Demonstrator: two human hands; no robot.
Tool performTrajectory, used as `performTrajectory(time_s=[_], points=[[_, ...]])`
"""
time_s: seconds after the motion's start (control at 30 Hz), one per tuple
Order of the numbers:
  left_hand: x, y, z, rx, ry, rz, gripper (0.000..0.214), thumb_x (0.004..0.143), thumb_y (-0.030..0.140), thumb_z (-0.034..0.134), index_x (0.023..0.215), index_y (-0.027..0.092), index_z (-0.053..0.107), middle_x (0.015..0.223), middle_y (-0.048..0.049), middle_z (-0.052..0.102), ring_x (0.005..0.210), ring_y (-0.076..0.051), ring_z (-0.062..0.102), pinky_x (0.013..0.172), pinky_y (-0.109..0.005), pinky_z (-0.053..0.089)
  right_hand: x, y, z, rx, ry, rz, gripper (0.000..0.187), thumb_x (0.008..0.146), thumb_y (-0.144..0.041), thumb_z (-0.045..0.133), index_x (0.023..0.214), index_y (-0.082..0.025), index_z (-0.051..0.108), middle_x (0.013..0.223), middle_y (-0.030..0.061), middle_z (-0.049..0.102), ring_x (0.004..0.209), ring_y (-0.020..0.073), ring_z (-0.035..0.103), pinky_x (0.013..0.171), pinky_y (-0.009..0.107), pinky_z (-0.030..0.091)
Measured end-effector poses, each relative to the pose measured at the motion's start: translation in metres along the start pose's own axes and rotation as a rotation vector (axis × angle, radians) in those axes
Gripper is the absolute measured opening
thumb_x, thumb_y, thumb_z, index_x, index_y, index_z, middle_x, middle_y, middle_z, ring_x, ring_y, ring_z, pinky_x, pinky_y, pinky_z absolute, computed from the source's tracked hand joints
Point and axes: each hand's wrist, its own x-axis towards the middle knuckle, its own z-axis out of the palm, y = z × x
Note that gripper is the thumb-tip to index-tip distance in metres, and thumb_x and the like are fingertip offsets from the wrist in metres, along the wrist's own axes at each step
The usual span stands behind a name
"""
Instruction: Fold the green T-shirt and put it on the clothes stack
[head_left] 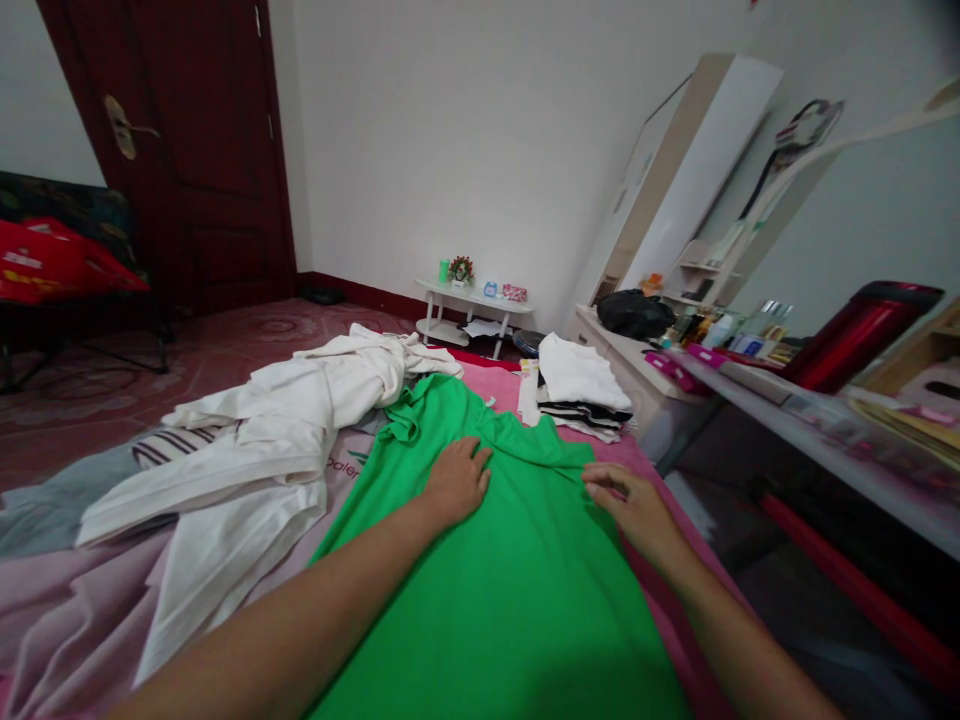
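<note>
A green T-shirt (525, 590) lies spread out in front of me, its collar end pointing away and its lower part running out of view at the bottom. My left hand (459, 482) rests on the upper chest of the shirt, palm down with the fingers slightly bent. At the shirt's right sleeve, my right hand (626, 500) has thumb and fingers closed on the edge of the cloth. Some creases run between the two hands near the collar. Under the shirt is a pink cover (495, 382).
A loose heap of white clothes (330, 390) lies to the left, with a grey garment (67, 490) beside it. Folded clothes (581, 385) are stacked at the far right. A cluttered desk (810, 430) runs along the right side. A low white table (476, 297) stands by the wall.
</note>
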Motion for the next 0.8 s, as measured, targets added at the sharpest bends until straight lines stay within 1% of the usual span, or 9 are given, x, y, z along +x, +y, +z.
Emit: performTrajectory(time_s=[0.1, 0.23, 0.37, 0.47, 0.53, 0.57, 0.63, 0.73, 0.8], points=[[0.003, -0.007, 0.017, 0.021, 0.044, -0.005, 0.043, 0.094, 0.033, 0.039, 0.131, 0.016, 0.051, 0.139, -0.0144, 0.044, 0.13, -0.027, 0.038, 0.111, -0.044, 0.027, 0.05, 0.04, 0.013, -0.078, 0.156, -0.05, 0.025, 0.068, -0.036, 0.056, 0.079, -0.018, 0.069, 0.093, 0.0099, 0.07, 0.091, 0.0253, 0.064, 0.082, 0.038, 0.05], [0.004, -0.009, 0.018, 0.012, 0.06, -0.002, 0.043, 0.093, 0.035, 0.04, 0.132, 0.018, 0.051, 0.14, -0.0126, 0.044, 0.13, -0.027, 0.038, 0.111, -0.044, 0.028, 0.103, 0.08, 0.029, -0.189, 0.204, 0.007, 0.028, 0.065, -0.031, 0.057, 0.085, -0.015, 0.068, 0.093, 0.0108, 0.07, 0.086, 0.0236, 0.065, 0.079, 0.036, 0.05], [0.004, -0.009, 0.017, 0.016, 0.07, -0.008, 0.042, 0.093, 0.035, 0.04, 0.131, 0.02, 0.051, 0.14, -0.0119, 0.043, 0.131, -0.027, 0.038, 0.111, -0.044, 0.028, 0.133, 0.091, 0.051, -0.232, 0.153, 0.022, 0.048, 0.052, -0.03, 0.072, 0.097, -0.015, 0.066, 0.097, 0.0104, 0.07, 0.088, 0.0242, 0.064, 0.076, 0.034, 0.049], [0.004, -0.009, 0.016, 0.01, 0.061, -0.01, 0.043, 0.093, 0.035, 0.04, 0.131, 0.02, 0.051, 0.141, -0.0124, 0.043, 0.132, -0.027, 0.037, 0.111, -0.045, 0.028, 0.142, 0.088, 0.058, -0.304, 0.05, 0.002, 0.036, 0.05, -0.032, 0.074, 0.083, -0.018, 0.067, 0.074, 0.0023, 0.069, 0.071, 0.0197, 0.062, 0.063, 0.027, 0.045], [0.004, -0.008, 0.016, 0.008, 0.054, -0.018, 0.043, 0.094, 0.034, 0.039, 0.132, 0.019, 0.051, 0.141, -0.013, 0.042, 0.132, -0.028, 0.037, 0.111, -0.045, 0.028, 0.144, 0.086, 0.051, -0.335, 0.048, 0.003, 0.022, 0.054, -0.036, 0.07, 0.067, -0.018, 0.064, 0.06, -0.0004, 0.063, 0.061, 0.0179, 0.058, 0.057, 0.026, 0.041], [0.004, -0.007, 0.016, 0.007, 0.051, -0.021, 0.043, 0.094, 0.034, 0.038, 0.132, 0.018, 0.051, 0.142, -0.0133, 0.042, 0.132, -0.028, 0.037, 0.111, -0.045, 0.027, 0.144, 0.087, 0.043, -0.349, 0.094, 0.012, 0.021, 0.058, -0.038, 0.066, 0.063, -0.018, 0.062, 0.057, -0.0001, 0.061, 0.06, 0.018, 0.057, 0.056, 0.026, 0.039], [0.005, -0.007, 0.016, 0.004, 0.051, -0.023, 0.044, 0.094, 0.034, 0.038, 0.132, 0.018, 0.051, 0.142, -0.0139, 0.042, 0.133, -0.029, 0.037, 0.111, -0.045, 0.027, 0.144, 0.094, 0.023, -0.362, 0.284, 0.1, 0.025, 0.064, -0.042, 0.06, 0.061, -0.018, 0.06, 0.055, 0.0015, 0.059, 0.059, 0.0192, 0.056, 0.053, 0.027, 0.037], [0.005, -0.007, 0.017, -0.008, 0.054, -0.023, 0.044, 0.094, 0.034, 0.038, 0.133, 0.019, 0.05, 0.143, -0.0136, 0.041, 0.133, -0.029, 0.036, 0.112, -0.047, 0.026, 0.141, 0.116, -0.009, -0.293, 0.604, 0.358, 0.027, 0.065, -0.044, 0.06, 0.061, -0.017, 0.059, 0.048, 0.0024, 0.055, 0.051, 0.0208, 0.056, 0.048, 0.029, 0.038], [0.005, -0.007, 0.018, -0.026, 0.051, -0.023, 0.045, 0.094, 0.036, 0.039, 0.135, 0.021, 0.048, 0.145, -0.0126, 0.041, 0.134, -0.028, 0.035, 0.112, -0.047, 0.025, 0.138, 0.129, -0.021, -0.236, 0.667, 0.441, 0.024, 0.066, -0.039, 0.06, 0.065, -0.016, 0.06, 0.046, 0.0038, 0.055, 0.049, 0.0224, 0.056, 0.047, 0.031, 0.042]])
